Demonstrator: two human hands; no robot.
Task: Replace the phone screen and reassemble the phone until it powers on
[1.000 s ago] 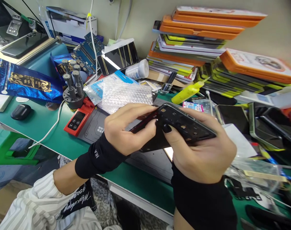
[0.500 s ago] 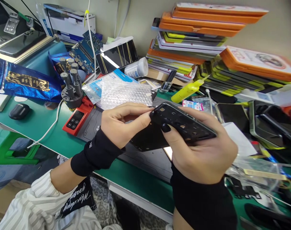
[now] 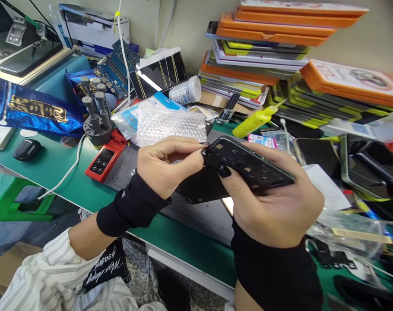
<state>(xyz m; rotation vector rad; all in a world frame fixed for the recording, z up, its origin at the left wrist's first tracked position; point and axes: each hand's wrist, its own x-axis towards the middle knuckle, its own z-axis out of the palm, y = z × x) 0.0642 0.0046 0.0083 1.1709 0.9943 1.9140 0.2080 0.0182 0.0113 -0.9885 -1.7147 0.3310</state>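
Currently: black phone frame (image 3: 248, 155), hand-held

Right hand (image 3: 277, 201) wrapped around frame's 4 o'clock side, thumb on its face. Left hand (image 3: 169, 168): thumb and index pinched together at its 10 o'clock edge; can't tell what's between. Frame tilted mid-view above grey work mat (image 3: 199, 224). From it: red device (image 3: 106, 162) at 9, bubble wrap (image 3: 173, 125) at 10, yellow squeeze bottle (image 3: 253, 122) at 1, stacked orange cases (image 3: 277, 32) farther at 1.

The black phone frame (image 3: 255, 160) hides fingertips of the right hand (image 3: 277, 207); the left edge crops the blue foil pouch (image 3: 34, 110).
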